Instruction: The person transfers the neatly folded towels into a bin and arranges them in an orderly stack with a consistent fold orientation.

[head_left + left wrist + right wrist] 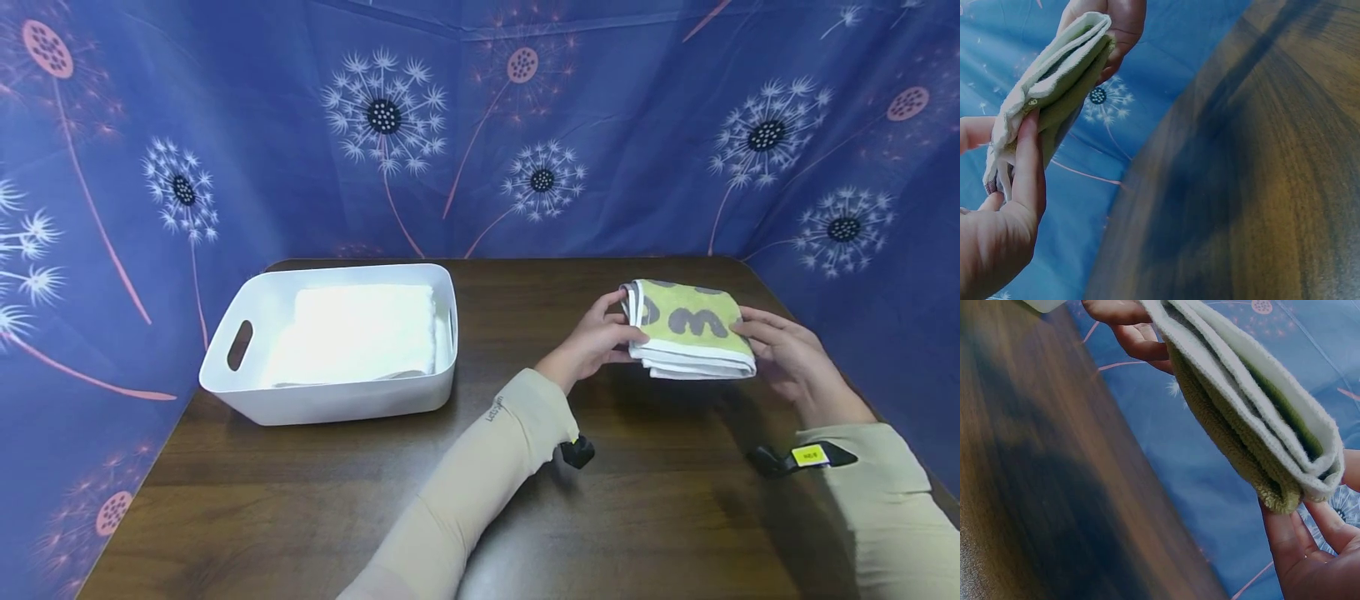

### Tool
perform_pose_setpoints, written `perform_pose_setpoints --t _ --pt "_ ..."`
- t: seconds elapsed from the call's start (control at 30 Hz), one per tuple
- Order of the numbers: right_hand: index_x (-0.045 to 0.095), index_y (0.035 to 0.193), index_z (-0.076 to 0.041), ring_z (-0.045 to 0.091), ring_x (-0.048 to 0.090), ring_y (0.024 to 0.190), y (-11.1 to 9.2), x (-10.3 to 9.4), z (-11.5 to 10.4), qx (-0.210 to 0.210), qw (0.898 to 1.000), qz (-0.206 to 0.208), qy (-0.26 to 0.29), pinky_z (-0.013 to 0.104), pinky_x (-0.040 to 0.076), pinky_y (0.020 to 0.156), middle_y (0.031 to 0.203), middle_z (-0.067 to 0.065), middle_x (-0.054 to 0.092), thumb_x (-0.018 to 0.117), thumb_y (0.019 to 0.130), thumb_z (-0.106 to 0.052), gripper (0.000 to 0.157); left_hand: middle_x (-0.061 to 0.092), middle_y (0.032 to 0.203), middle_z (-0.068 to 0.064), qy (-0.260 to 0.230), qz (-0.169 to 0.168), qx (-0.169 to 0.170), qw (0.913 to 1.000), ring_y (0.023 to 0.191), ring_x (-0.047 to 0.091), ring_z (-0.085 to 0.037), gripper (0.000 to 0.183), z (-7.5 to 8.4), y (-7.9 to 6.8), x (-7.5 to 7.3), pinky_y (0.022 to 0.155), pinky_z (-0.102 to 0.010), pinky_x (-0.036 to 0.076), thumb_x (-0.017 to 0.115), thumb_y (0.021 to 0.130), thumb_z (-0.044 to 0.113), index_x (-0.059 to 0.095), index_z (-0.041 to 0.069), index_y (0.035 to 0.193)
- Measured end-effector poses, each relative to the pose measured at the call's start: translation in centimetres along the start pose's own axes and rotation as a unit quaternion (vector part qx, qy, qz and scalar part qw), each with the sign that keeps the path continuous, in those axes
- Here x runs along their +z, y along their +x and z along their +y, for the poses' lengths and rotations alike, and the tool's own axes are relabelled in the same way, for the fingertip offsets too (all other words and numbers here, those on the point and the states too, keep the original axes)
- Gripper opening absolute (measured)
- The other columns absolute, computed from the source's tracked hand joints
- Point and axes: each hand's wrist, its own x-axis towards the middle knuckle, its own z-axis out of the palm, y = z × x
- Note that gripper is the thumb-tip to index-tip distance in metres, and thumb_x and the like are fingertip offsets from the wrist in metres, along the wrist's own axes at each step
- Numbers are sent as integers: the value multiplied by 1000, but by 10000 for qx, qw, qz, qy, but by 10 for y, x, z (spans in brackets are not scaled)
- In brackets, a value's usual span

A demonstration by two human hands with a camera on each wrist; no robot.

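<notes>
A folded towel [693, 321], yellow-green with grey marks and white edges, is held up over the right side of the table. My left hand [596, 337] pinches its left end, thumb on top and fingers at the side and below. At the opposite end my right hand [795, 362] grips it between thumb and fingers. Stacked layers of the towel [1054, 81] show along its edge in the left wrist view. From the right wrist, the towel's [1254, 412] white borders and olive underside are visible, apart from the tabletop.
A white bin [337, 406] with an oval handle hole stands on the left of the brown wooden table [300, 508]. Folded white cloth [363, 333] lies inside it. A blue curtain [465, 183] with dandelion prints hangs behind and along the sides.
</notes>
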Motion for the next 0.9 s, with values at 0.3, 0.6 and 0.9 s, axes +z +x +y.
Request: perform_pose_setpoints --t 0.3,0.6,0.9 --pt "72 92 -21 17 65 72 -8 7 -8 161 9999 22 0 29 54 59 85 2 69 55 93 -5 23 57 99 -4 12 -51 -18 10000 78 61 -21 71 11 -3 0 78 -45 52 64 78 -11 40 21 136" --pt "70 94 -20 18 65 72 -9 14 -16 191 9998 80 64 29 54 60 85 3 69 57 92 -5 20 58 97 -4 45 -60 -43 10000 75 60 -21 73 23 -4 -2 80 -48 51 63 77 -13 39 22 136" --pt "72 92 -15 17 65 72 -8 22 -19 -37 9995 -16 314 28 54 59 85 5 69 55 91 0 23 57 98 -4 72 -205 -106 9997 74 59 -20 76 37 -9 -6 77 -44 53 62 78 -14 37 23 139"
